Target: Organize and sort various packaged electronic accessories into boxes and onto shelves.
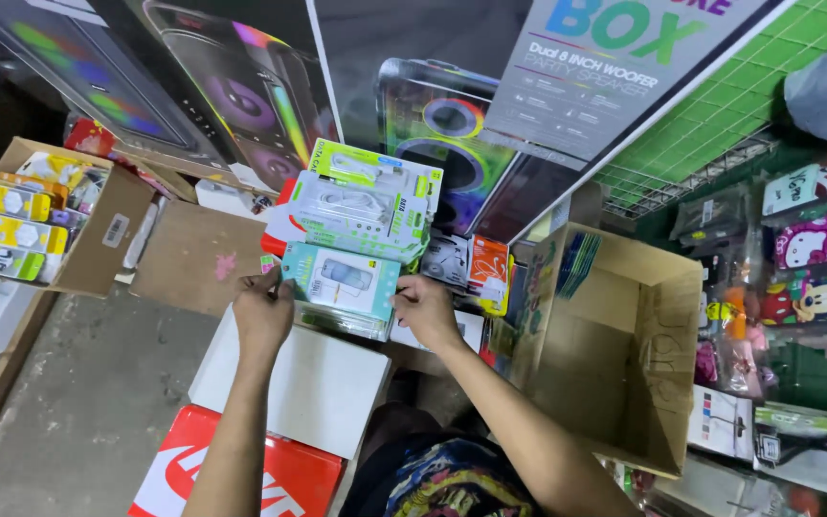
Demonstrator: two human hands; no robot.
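Both hands gripped a flat teal cardboard package with a clear window (341, 280), the left hand (262, 308) clasping its left edge and the right hand (423, 306) its right edge. The package sat atop a small pile above a plain white box (308, 388), just below a stack of green-and-white blister packs of earphones (370, 201). An open, empty brown cardboard carton (614, 345) stood to the right, and a smaller brown box of yellow packets (40, 225) lay far left.
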